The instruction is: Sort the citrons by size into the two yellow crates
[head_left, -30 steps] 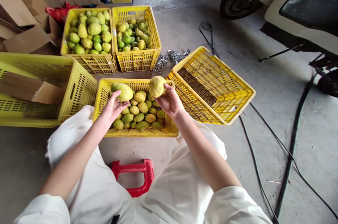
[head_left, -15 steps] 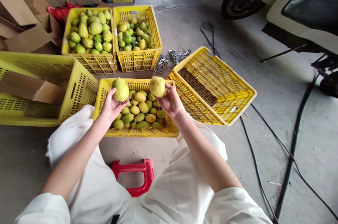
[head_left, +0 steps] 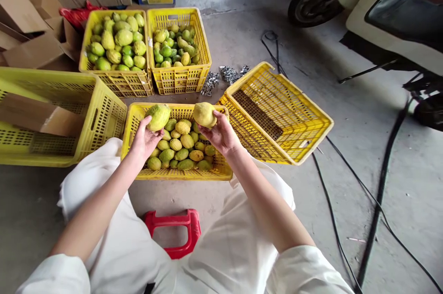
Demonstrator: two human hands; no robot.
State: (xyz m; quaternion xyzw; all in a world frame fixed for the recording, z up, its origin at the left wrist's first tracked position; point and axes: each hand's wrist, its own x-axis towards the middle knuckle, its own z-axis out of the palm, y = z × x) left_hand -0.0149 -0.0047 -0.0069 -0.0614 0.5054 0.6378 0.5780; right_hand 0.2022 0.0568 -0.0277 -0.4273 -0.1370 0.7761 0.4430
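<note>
My left hand (head_left: 146,139) is closed round a large yellow-green lemon-like fruit (head_left: 158,117), which lies tilted with one end toward the right. In my right hand (head_left: 221,131) is a paler yellow fruit of the same kind (head_left: 204,114), gripped between thumb and fingers. Both hands are raised above a yellow plastic crate (head_left: 180,175) standing between my knees. Several smaller green and yellow fruits (head_left: 176,144) lie inside that crate, partly hidden by my hands.
Behind stand two yellow crates of fruit, a left one (head_left: 118,82) and a right one (head_left: 181,81). A tilted crate (head_left: 292,123) leans at the right; a larger crate (head_left: 100,118) with cardboard lies left. A red stool (head_left: 190,234), cables (head_left: 377,192) and a vehicle (head_left: 363,3) are around.
The fruit in my left hand has turned from nearly upright to lying more sideways. The right-hand fruit has turned slightly. The whole view has shifted a little.
</note>
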